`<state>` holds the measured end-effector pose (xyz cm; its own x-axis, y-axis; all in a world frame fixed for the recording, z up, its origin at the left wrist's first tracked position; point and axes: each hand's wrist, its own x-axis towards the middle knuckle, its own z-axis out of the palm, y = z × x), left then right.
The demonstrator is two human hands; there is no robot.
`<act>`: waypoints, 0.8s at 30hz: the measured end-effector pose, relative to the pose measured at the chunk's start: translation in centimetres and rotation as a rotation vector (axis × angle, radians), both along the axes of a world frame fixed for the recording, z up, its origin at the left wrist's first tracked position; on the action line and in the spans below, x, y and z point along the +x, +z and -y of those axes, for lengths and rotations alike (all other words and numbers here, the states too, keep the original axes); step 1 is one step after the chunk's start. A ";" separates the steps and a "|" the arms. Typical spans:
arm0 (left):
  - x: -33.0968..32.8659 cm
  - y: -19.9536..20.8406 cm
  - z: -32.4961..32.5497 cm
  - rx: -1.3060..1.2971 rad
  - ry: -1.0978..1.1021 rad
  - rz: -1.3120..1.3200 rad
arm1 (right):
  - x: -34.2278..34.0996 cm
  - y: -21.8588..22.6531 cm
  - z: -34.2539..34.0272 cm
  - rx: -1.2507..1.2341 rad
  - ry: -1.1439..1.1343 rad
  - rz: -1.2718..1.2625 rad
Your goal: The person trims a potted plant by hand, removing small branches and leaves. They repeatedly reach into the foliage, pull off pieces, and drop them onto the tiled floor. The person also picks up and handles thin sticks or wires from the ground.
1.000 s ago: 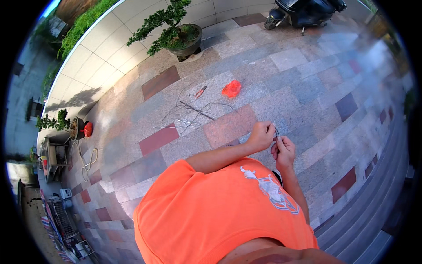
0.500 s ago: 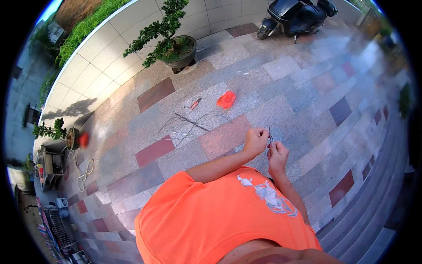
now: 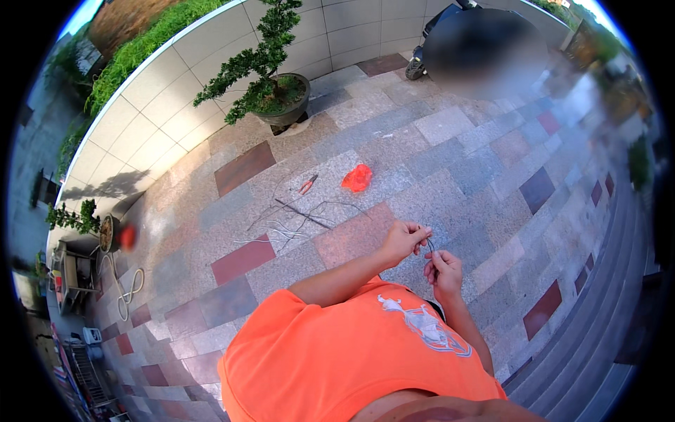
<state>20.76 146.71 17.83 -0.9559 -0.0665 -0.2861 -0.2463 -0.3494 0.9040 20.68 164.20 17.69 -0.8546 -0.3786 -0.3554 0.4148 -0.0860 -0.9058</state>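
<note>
From the head view I see both hands meeting just right of the frame's centre, above the orange shirt [image 3: 351,359] that fills the lower middle. The left hand [image 3: 402,240] comes in along a bare forearm from the lower left; its fingers are clenched round the upper end of a thin dark wire [image 3: 429,245]. The right hand [image 3: 443,271] sits just below and to the right, its fingers pinched on the lower end of the same wire, so each grip is grasping that one piece between them. The wire is very thin here, and I cannot tell its exact length or whether it is bent.

Up and to the left of the hands, on the stone-paved floor [image 3: 450,126], lies a loose tangle of wires [image 3: 295,218], well apart from the hands. Just above that tangle are red-handled pliers [image 3: 307,184], and to their right a crumpled red bag [image 3: 357,178]. In the upper middle of the frame a potted tree [image 3: 271,84] stands near the curved tiled wall [image 3: 183,63]. A parked scooter [image 3: 485,42] shows blurred at the upper right. At the far left edge I see a coiled hose [image 3: 126,285] on the floor.
</note>
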 end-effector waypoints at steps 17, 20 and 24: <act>0.5 0.8 -0.4 -0.203 -0.025 -0.147 | 0.4 1.6 -0.5 -0.148 0.092 0.226; 0.6 0.7 -0.5 -0.190 -0.018 -0.150 | 0.5 1.5 -0.5 -0.152 0.091 0.220; 0.4 1.2 -1.2 -0.171 0.035 -0.131 | 0.7 1.2 -0.3 -0.108 0.049 0.111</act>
<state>21.19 147.88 19.07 -0.9805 -0.1370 -0.1410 -0.1129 -0.1948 0.9743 21.40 164.52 18.84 -0.7921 -0.4600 -0.4013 0.5177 -0.1579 -0.8409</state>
